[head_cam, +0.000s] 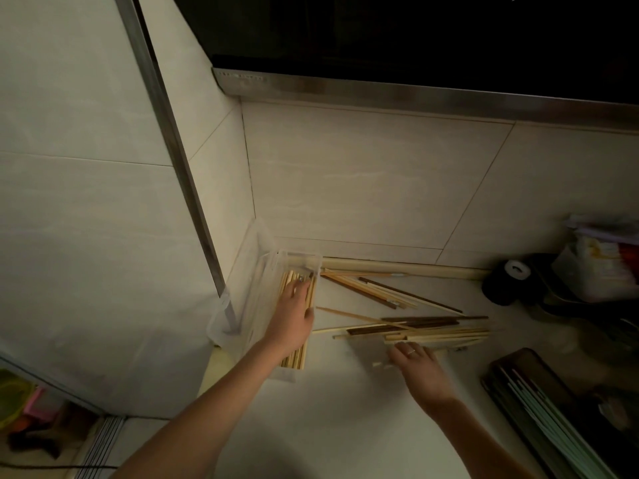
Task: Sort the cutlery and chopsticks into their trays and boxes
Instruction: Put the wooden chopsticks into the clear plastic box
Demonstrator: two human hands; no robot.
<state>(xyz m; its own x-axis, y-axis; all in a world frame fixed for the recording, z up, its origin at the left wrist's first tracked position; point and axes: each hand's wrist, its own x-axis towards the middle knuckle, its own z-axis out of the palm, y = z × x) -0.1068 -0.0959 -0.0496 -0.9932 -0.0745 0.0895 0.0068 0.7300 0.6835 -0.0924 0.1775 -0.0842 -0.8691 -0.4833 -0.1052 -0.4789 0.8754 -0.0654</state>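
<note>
A clear plastic box [242, 299] with its lid tipped open stands in the counter's back left corner and holds several pale wooden chopsticks [297, 357]. My left hand [294, 312] lies flat on those chopsticks inside the box, fingers straight. To the right, a loose pile of pale and dark chopsticks [432, 328] lies spread on the white counter. My right hand [415, 361], with a ring on it, reaches the near edge of that pile with its fingers on the pale sticks; whether they grip any is hidden.
A dark tray [539, 409] with long pale-green chopsticks sits at the right front. A black tape roll [508, 281] and a bag of packets [594, 264] stand at the back right. Tiled walls close the corner; a metal-edged hood [380, 88] hangs above.
</note>
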